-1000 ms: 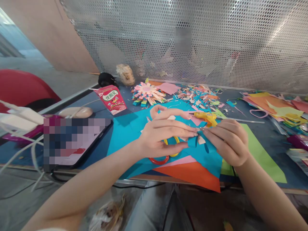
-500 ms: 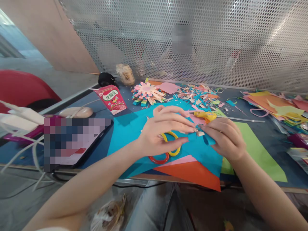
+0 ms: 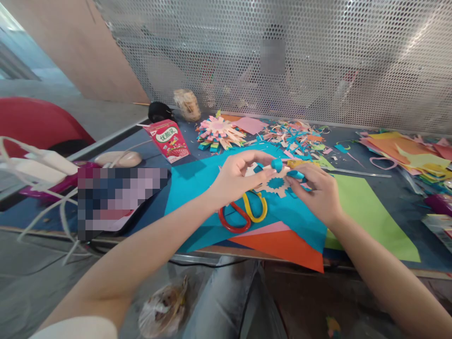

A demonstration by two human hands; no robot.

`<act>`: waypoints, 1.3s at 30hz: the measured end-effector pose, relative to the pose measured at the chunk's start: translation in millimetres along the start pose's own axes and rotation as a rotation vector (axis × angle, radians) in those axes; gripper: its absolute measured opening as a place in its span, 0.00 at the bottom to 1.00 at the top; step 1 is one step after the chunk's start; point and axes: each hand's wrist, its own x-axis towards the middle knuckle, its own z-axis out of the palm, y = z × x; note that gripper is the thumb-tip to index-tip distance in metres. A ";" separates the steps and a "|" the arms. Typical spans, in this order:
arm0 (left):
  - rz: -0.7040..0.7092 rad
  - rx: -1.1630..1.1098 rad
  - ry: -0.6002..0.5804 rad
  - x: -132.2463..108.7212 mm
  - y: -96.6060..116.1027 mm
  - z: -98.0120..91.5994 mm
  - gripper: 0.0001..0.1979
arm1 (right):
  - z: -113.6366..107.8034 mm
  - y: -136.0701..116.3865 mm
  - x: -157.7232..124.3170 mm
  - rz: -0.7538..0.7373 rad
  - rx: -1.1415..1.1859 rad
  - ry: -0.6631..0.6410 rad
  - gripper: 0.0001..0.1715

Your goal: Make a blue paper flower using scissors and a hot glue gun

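A red chair (image 3: pixel 31 120) stood at the far left, well apart from the blue sheet (image 3: pixel 197 197) on the table. White plugs (image 3: pixel 42 167) with looping cables lay left of that sheet, and a phone (image 3: pixel 120 207) was just beside its left edge, with a pale computer mouse (image 3: pixel 122 159) behind the phone. A red drink box (image 3: pixel 169 141) stood tilted at the sheet's back left corner. Beyond the sheet's back edge was a fringed paper flower (image 3: pixel 221 132). Over the middle of the sheet, the left hand (image 3: pixel 235 181) grasped a notched pale paper ring (image 3: pixel 281 189) between thumb and fingers; red-and-yellow scissors (image 3: pixel 236 220) lay on the sheet below that hand. The ring was above the sheet, blue showing through its middle and a blue curl (image 3: pixel 277 164) at its back. An orange sheet (image 3: pixel 282 245) jutted from the blue sheet's front edge, and paper scraps (image 3: pixel 293 139) were heaped behind it. The right hand (image 3: pixel 319 188) pinched another blue curl (image 3: pixel 295 175) at the ring's right side. A green sheet (image 3: pixel 370 212) lay right of the blue one, and a paper pile (image 3: pixel 391 148) farther right.
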 end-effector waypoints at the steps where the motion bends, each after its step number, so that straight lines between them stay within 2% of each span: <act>1: -0.011 0.003 0.006 0.7 -1.0 -0.1 0.13 | 0.0 -0.6 0.7 0.008 -0.002 -0.005 0.03; 13: -0.013 0.036 0.050 2.7 -8.0 1.5 0.12 | 2.6 -2.0 0.2 0.078 0.033 -0.063 0.08; 18: -0.009 0.050 0.062 4.0 -10.1 1.4 0.11 | 2.4 -3.7 0.9 0.081 0.027 -0.078 0.08; 25: 0.011 0.112 0.073 3.6 -11.2 0.6 0.10 | 3.5 -2.0 0.3 0.015 0.025 -0.040 0.06; 29: 0.039 0.040 0.056 5.1 -10.5 -3.4 0.11 | 1.9 -1.3 0.8 -0.017 -0.029 -0.003 0.03; 31: -0.029 -0.047 0.091 6.8 -8.3 -6.4 0.13 | -3.4 -0.3 1.0 -0.112 -0.118 0.038 0.05; 34: -0.278 -0.188 0.101 9.0 -3.3 -9.2 0.16 | -17.3 2.5 0.3 -0.296 -0.337 0.098 0.12; 37: -0.545 -0.360 -0.070 8.5 1.8 -6.4 0.18 | -30.7 5.3 -1.5 -0.366 -0.514 0.056 0.15; 39: -0.628 -0.474 -0.159 6.5 4.3 -1.7 0.18 | -35.0 5.1 -1.6 -0.418 -0.552 -0.012 0.15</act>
